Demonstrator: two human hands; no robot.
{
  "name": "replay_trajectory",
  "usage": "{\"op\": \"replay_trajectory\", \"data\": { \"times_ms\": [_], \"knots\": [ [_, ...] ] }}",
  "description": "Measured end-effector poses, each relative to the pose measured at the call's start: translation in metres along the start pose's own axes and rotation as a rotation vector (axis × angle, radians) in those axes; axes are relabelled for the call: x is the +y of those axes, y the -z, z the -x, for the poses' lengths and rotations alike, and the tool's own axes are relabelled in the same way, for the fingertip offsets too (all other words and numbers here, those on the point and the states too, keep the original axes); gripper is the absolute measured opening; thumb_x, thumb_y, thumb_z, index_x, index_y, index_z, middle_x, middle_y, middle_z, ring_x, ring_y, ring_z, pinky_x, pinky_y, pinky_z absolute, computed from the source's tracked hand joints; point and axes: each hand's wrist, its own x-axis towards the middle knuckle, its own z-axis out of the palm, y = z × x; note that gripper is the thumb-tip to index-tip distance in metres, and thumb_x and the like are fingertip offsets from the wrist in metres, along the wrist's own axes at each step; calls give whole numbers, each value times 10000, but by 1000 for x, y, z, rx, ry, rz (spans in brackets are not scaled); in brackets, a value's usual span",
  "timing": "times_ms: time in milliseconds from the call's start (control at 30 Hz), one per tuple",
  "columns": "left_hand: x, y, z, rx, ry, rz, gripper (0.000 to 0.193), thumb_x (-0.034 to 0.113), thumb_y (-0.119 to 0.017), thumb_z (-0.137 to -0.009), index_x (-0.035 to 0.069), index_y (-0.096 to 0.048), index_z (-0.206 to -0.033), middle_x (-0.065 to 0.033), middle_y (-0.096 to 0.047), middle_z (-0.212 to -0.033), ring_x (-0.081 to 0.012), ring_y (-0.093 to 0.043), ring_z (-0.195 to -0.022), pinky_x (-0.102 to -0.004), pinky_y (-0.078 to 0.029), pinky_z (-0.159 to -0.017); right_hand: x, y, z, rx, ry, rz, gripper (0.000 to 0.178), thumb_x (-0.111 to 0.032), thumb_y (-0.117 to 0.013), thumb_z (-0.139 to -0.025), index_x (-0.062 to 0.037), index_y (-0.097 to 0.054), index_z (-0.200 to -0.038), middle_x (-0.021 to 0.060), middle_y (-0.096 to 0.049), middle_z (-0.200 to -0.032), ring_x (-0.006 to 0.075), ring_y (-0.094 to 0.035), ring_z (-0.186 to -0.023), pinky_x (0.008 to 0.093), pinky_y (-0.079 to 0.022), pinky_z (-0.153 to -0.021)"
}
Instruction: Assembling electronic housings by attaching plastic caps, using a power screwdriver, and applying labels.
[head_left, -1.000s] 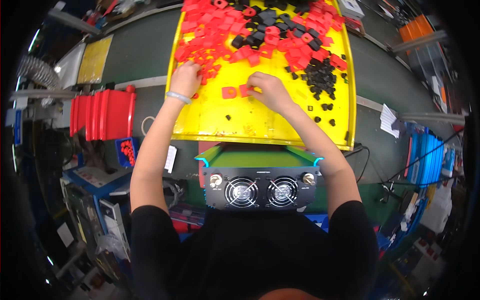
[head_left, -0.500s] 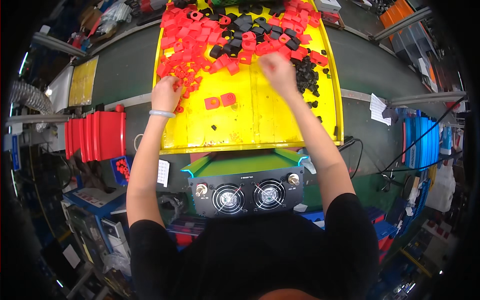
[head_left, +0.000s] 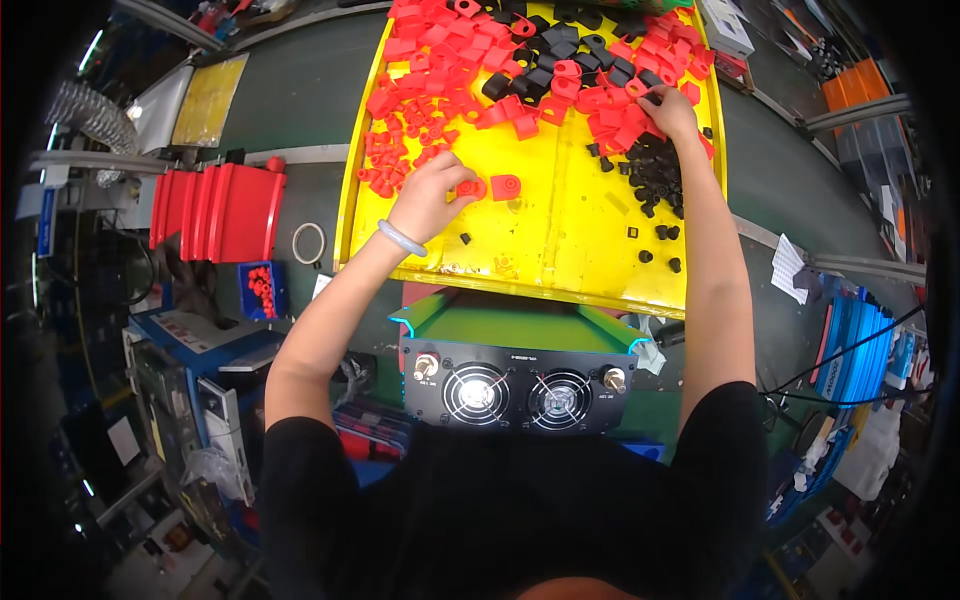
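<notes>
My left hand (head_left: 430, 202), with a pale bangle at the wrist, has thumb and fingertips pinched on a small red plug at a red cap (head_left: 472, 188) on the yellow tray (head_left: 545, 240). A second red cap (head_left: 507, 187) with a round plug in its face lies just right of it. At the far right of the tray, my right hand (head_left: 672, 114) closes its fingertips on a red cap (head_left: 636, 89) at the edge of the heap. Small red plugs (head_left: 395, 150) spread beyond my left hand; black plugs (head_left: 655, 170) lie below my right.
Red and black caps (head_left: 540, 65) heap across the tray's far part. A black device with two fans (head_left: 520, 390) stands between me and the tray. Stacked red profiles (head_left: 218, 212) and a blue bin of red plugs (head_left: 262, 290) are left; blue profiles (head_left: 862, 350) stand right.
My left hand has moved from the small red plugs to the nearer red cap. My right hand has moved rightward to the red caps above the black plugs. The whole view has shifted.
</notes>
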Motion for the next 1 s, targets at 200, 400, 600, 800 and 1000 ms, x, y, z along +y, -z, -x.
{"op": "replay_trajectory", "data": {
  "times_ms": [200,400,600,800,1000],
  "knots": [
    [-3,-9,-4,-26,41,5,184,76,-697,-699,32,-616,-859,-113,-551,-841,-295,-570,-807,-355,-474,-706,-10,16,25,192,-102,-352,439,-396,-685,-746,-74,-638,-1040,110,-661,-848,222,-643,-791,308,-492,-703],
    [-1,-6,-4,-86,84,8,204,84,-690,-714,23,-625,-897,-119,-562,-859,-296,-577,-812,-356,-478,-717,-46,22,90,-1,-131,-1226,276,-165,-629,-848,-18,-610,-1081,6,-607,-853,80,-588,-785,203,-479,-677],
    [1,-6,-4,-58,46,9,202,80,-675,-733,17,-637,-921,-118,-587,-893,-292,-587,-832,-349,-482,-730,-59,-5,155,-184,-184,-1147,284,-148,-615,-856,2,-577,-1094,52,-619,-944,109,-609,-800,216,-497,-706],
    [2,-9,-4,-25,75,38,155,69,-680,-722,13,-647,-863,-119,-618,-880,-296,-598,-820,-351,-485,-735,-80,-40,191,-69,-181,-1153,256,-138,-674,-808,55,-604,-961,98,-539,-1002,176,-632,-771,232,-492,-660],
    [-1,-9,-4,-22,85,39,155,71,-692,-706,20,-649,-846,-115,-615,-852,-287,-603,-792,-348,-487,-716,-91,-44,204,159,-61,-797,198,-173,-650,-796,25,-644,-786,113,-586,-753,233,-591,-663,301,-448,-595]
  ]
}}
